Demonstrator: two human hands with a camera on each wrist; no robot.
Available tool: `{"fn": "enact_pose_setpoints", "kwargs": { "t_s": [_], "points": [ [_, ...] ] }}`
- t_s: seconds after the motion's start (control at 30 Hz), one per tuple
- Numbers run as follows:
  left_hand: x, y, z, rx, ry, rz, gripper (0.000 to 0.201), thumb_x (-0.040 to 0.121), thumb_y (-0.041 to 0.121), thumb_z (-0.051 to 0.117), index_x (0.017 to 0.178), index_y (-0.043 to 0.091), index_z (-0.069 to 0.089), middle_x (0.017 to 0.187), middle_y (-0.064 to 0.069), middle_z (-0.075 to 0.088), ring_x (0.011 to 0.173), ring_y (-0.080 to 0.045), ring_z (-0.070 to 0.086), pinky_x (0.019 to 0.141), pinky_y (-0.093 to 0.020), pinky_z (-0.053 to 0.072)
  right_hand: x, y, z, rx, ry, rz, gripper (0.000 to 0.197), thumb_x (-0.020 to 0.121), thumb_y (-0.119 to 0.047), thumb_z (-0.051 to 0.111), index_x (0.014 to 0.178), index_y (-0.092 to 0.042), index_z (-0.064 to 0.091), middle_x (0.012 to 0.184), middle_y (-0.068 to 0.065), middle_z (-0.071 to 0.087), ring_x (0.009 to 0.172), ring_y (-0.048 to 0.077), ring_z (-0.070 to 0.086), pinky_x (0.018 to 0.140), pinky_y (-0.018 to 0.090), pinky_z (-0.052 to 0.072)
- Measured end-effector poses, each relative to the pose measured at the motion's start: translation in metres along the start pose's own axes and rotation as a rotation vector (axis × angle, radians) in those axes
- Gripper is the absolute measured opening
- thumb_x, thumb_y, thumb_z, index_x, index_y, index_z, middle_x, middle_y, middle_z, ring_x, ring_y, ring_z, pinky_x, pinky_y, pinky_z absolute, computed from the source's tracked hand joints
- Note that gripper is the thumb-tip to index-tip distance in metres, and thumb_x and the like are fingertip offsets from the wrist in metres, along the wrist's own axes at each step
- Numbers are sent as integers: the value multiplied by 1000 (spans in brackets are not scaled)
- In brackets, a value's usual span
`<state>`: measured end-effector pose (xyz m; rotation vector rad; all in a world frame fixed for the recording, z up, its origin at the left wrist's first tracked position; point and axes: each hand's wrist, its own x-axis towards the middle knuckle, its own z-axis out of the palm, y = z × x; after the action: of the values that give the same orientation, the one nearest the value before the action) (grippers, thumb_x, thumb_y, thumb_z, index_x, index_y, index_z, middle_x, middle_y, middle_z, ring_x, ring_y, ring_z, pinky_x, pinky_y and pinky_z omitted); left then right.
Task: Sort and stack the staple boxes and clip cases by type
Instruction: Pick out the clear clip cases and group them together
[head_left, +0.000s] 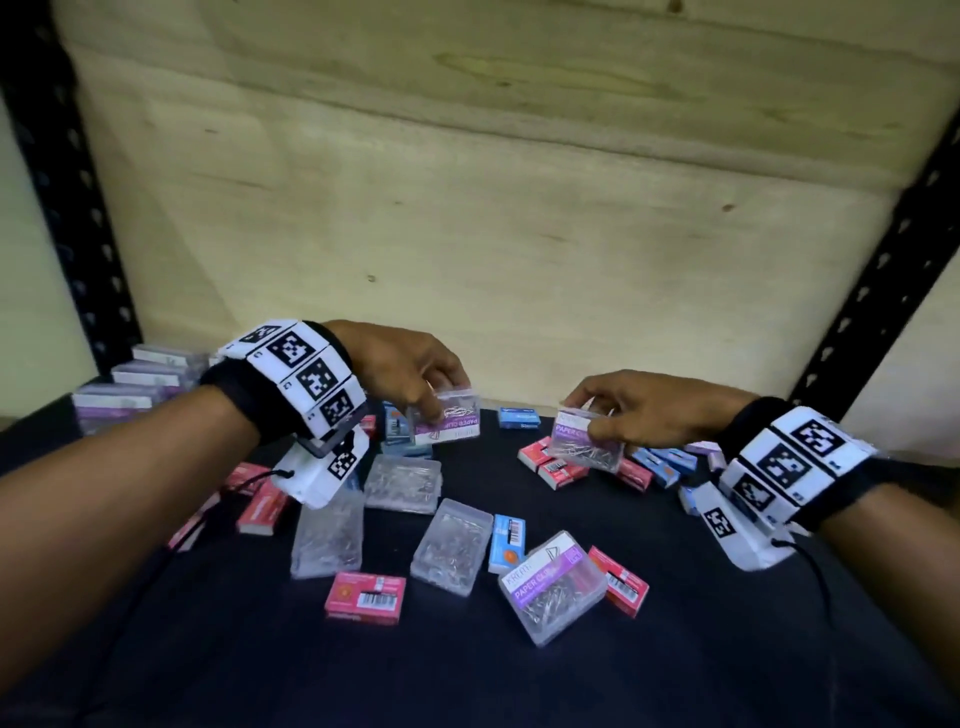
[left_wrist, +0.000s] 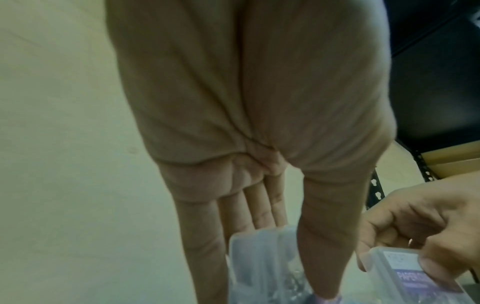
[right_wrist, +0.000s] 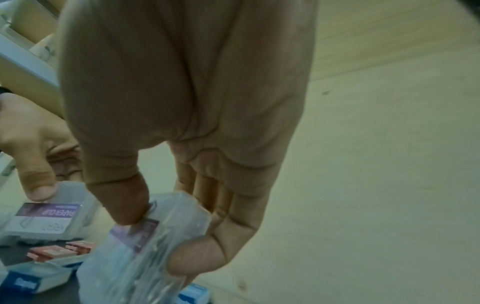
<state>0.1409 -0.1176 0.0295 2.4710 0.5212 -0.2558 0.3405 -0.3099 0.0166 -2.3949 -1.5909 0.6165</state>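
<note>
- My left hand (head_left: 410, 371) pinches a clip case (head_left: 448, 418) by its top edge, thumb on one side and fingers on the other, label facing me, held clear above the black mat (head_left: 727, 649)
- My right hand (head_left: 639, 410) grips a second case (head_left: 587, 441) the same way, tilted, also lifted off the mat; the two cases are near each other but apart
- Landmark: the labelled case (head_left: 553, 584) lying flat near the mat's front edge
- Done so far, as I judge it: a pile of purple-and-white boxes (head_left: 137, 387) sits far to the left and behind that labelled case; it is blurred, so I cannot tell what type they are
- Left to do: most of it
- Three clear cases (head_left: 402, 483) lie loose, left of and behind the landmark, not stacked
- Red boxes (head_left: 365, 597) are scattered: one left of the landmark, one touching its right side, more behind it and far to the left
- Blue boxes (head_left: 508, 540) are scattered too: one just left of the landmark, others behind it by my right hand
- Nothing red or blue looks stacked yet
- I reckon the two cases in my hands belong on one pile, with the loose ones following, then the staple boxes by colour
</note>
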Motion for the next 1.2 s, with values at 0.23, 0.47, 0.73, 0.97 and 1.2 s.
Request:
{"fn": "enact_pose_setpoints", "kwargs": {
  "t_s": [0.23,0.47,0.73,0.97,1.2],
  "points": [
    [-52,-59,-28,82,107,-117,39,88,10,68,119,28,53,117,6,64,102,-15,64,92,-31,51,48,-72,13,-77,-33,-226,31,95,-16,60,123,-26,54,107,-3,67,84,14,68,74,23,53],
    [-118,-111,-47,109,182,-204,49,92,16,65,131,43,51,118,9,61,103,-13,64,95,-31,51,91,-158,34,-171,-113,-379,36,95,-21,60,130,-25,53,112,-5,67,98,16,67,87,29,54],
    [-156,-173,-42,-58,316,-306,54,88,6,68,126,38,46,114,1,62,103,-21,64,91,-34,53,122,-234,66,-341,-87,-504,45,93,-30,64,135,-24,51,116,-3,63,96,15,58,84,25,43],
    [-171,-208,-32,-156,342,-347,46,91,9,65,125,33,47,111,2,61,91,-11,62,79,-24,48,138,-277,89,-450,-66,-545,49,90,-34,69,135,-22,52,123,1,61,102,18,58,91,29,48],
    [-173,-242,-23,-144,372,-433,42,86,15,74,119,24,50,116,-12,61,87,-15,57,79,-28,46,152,-293,104,-505,-68,-553,48,89,-34,71,133,-22,55,123,1,62,94,14,53,79,25,40]
  ]
}}
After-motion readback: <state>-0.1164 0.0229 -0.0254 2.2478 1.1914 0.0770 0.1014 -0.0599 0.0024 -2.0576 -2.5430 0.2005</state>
